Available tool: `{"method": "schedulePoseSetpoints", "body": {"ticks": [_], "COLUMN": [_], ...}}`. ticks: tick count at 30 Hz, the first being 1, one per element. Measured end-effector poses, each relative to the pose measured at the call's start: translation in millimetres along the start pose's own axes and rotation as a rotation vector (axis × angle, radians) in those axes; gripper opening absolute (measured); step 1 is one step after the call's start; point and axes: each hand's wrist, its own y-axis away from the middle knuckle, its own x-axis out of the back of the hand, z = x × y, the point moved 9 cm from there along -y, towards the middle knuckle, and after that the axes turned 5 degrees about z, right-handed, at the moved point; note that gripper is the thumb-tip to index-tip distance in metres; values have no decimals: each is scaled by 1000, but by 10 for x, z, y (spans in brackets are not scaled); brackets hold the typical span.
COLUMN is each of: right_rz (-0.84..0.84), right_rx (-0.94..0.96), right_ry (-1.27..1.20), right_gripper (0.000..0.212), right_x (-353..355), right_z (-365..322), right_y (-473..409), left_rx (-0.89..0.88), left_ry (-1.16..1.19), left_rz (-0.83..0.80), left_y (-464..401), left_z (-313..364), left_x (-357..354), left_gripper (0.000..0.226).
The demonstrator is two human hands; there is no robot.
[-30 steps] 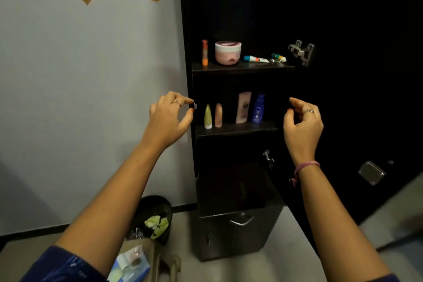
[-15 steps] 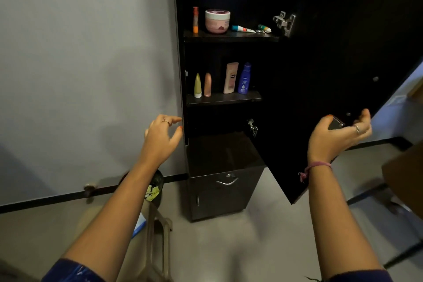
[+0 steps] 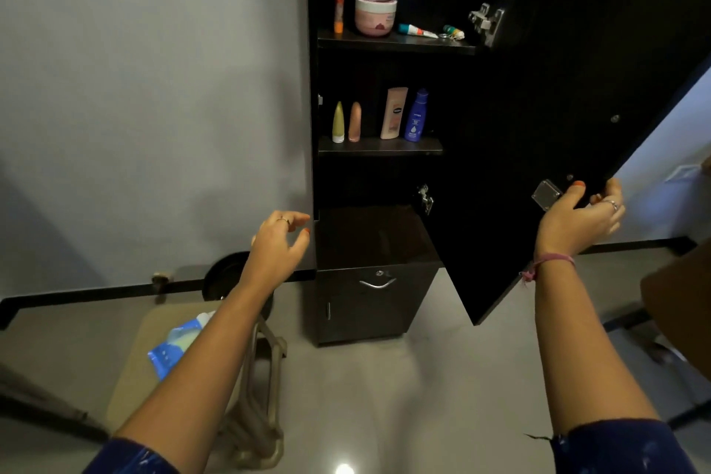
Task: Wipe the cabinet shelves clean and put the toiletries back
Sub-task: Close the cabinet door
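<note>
A black cabinet (image 3: 384, 173) stands against the wall, bottles on its shelves. The right hand (image 3: 577, 219) grips the cabinet's door (image 3: 558, 108) edge; left hand (image 3: 279, 248) beside the cabinet, fingers loosely apart, empty.

The room was dimly lit, the black cabinet (image 3: 481, 127) interior swallowed detail, a small glare spot shone on the glossy floor (image 3: 343, 469), soft shadows fell across the grey wall (image 3: 154, 88), and wide-angle distortion bent the edges.
</note>
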Motion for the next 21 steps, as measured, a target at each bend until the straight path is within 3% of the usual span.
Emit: {"method": "schedulePoseSetpoints", "body": {"ticks": [13, 17, 21], "right_rz": [-63, -58, -72], "right_rx": [-25, 37, 74], "right_ry": [-214, -274, -299], "right_gripper": [32, 13, 17], "right_x": [-121, -308, -586], "right_z": [-200, -428, -652], "right_y": [583, 953, 1297], "left_rx": [31, 37, 9], "left_ry": [42, 58, 72], "left_rz": [13, -9, -54], "left_y": [87, -108, -382], "left_z": [-303, -443, -566], "left_x": [324, 388, 458], "left_gripper": [27, 27, 27]}}
